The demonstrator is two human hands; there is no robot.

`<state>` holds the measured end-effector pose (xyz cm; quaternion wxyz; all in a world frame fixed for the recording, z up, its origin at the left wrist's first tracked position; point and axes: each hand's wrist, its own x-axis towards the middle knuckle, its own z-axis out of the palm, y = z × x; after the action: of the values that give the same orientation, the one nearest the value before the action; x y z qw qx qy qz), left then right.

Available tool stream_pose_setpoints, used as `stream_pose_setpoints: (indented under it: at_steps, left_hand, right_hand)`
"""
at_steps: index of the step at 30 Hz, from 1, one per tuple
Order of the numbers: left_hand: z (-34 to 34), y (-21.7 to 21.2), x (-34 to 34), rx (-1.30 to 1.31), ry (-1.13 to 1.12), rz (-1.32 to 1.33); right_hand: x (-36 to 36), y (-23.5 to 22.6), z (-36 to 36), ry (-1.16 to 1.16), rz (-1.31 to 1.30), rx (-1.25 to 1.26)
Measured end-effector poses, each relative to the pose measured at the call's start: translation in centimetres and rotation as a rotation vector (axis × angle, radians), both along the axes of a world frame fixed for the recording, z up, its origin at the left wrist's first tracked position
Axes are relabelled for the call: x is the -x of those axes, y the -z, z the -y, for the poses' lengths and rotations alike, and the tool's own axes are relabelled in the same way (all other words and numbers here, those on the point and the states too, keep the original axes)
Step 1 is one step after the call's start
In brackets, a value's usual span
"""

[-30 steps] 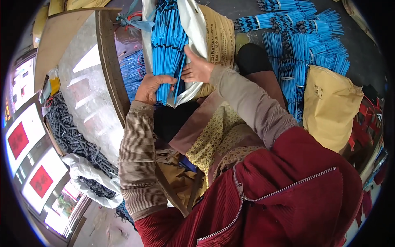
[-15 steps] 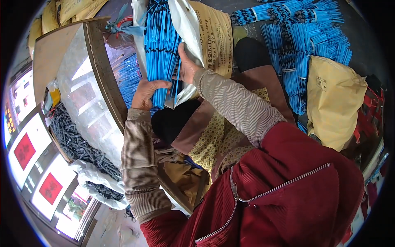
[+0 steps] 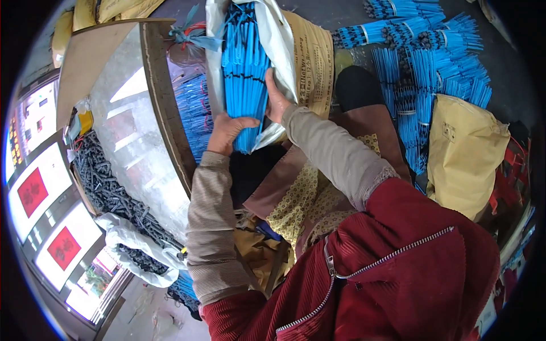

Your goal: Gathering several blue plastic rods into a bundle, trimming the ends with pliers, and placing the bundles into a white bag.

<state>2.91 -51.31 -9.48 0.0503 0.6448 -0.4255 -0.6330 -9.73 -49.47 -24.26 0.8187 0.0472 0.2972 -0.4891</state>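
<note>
A thick bundle of thin blue plastic sticks [image 3: 245,94] with black bands lies lengthwise in the mouth of a sack with a white lining [image 3: 287,62]. My left hand [image 3: 228,132] is wrapped round the near left side of the bundle, its thumb laid across the sticks. On the opposite side my right hand [image 3: 276,102] grips the bundle, thumb pointing up along it; its other fingers are hidden behind the sticks. The sack's printed tan outside [image 3: 314,68] shows to the right.
Several similar blue bundles [image 3: 418,74] lie on the dark floor at right, beside a tan paper sack [image 3: 466,150]. To the left stands a metal-topped worktable [image 3: 122,96] with a raised wooden edge. Dark grey small parts [image 3: 108,170] are heaped along its left side, by a white bag [image 3: 122,241].
The loose stick that stood apart near my right hand no longer shows separately, and the bundle looks more compact. The whole view has shifted slightly. Both hands keep hold of the bundle.
</note>
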Motion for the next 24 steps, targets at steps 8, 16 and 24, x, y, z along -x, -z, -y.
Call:
stream_pose_setpoints:
  at_steps: [8, 16, 24]
  left_hand:
    - [-4.3, 3.1, -0.5, 0.263, -0.093, 0.018]
    - [-7.1, 4.5, 2.9, 0.633, 0.192, 0.724]
    - [-6.2, 8.9, -1.3, 0.380, -0.148, 0.137]
  right_hand:
    - [-0.4, -2.5, -1.4, 0.035, 0.081, -0.104]
    - [1.2, 1.0, -2.2, 0.083, 0.154, -0.112]
    - [0.4, -2.6, -2.3, 0.061, 0.009, -0.052]
